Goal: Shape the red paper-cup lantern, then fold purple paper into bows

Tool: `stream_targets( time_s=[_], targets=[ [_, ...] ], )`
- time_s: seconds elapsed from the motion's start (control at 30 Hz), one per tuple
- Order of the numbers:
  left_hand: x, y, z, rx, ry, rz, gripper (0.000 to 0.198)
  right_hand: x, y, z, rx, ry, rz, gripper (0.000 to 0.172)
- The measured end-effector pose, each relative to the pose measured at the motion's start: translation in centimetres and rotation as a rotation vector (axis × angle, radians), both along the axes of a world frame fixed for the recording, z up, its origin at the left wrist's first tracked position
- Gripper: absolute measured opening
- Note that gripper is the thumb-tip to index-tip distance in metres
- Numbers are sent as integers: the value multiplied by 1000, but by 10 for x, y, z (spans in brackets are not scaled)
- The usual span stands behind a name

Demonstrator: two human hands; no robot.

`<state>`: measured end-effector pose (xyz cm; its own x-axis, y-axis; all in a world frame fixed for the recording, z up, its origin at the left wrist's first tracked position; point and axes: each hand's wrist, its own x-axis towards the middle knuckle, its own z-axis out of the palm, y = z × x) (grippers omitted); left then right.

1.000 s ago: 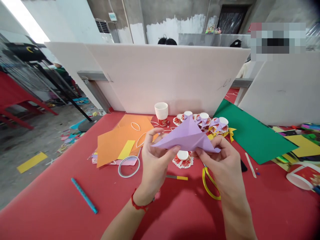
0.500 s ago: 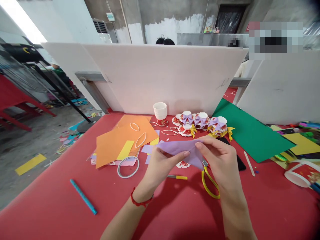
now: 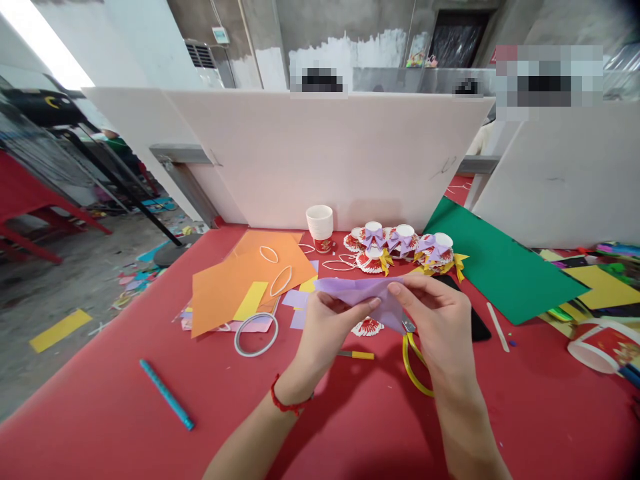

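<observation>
Both my hands hold a folded sheet of lilac paper (image 3: 357,291) just above the red table (image 3: 125,413). My left hand (image 3: 327,330), with a red string at the wrist, pinches the paper's left part between thumb and fingers. My right hand (image 3: 440,320) pinches its right part, thumb on top. Under the paper lie a cut red-and-white paper cup piece (image 3: 367,327) and yellow-handled scissors (image 3: 415,370). Behind them stand several decorated cup pieces with lilac bows (image 3: 400,243).
Orange and yellow paper sheets (image 3: 235,283) lie at the left with a white ring (image 3: 257,333) and a teal pen (image 3: 167,393). A stack of paper cups (image 3: 320,227) stands before the white partition (image 3: 330,153). Green card (image 3: 500,267) lies at the right, near a cup (image 3: 603,347).
The lilac paper has gone from a raised open shape to a flatter fold held lower, and my hands have drawn closer together over it.
</observation>
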<state>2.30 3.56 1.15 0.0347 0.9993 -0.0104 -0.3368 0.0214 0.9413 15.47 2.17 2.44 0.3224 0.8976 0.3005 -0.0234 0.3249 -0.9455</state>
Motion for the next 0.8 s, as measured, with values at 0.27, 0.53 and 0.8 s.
stream_targets(
  time_s=[0.27,0.53,0.8],
  targets=[
    [-1,0,3,39,10,-12,13,0,-1,1,-23,-23,3,4],
    [-3,0,4,28,50,0,15,-2,-4,5,-54,-34,-42,6],
    [-2,1,2,-29,-14,0,24,-2,-4,3,-52,-12,-44,9]
  ],
)
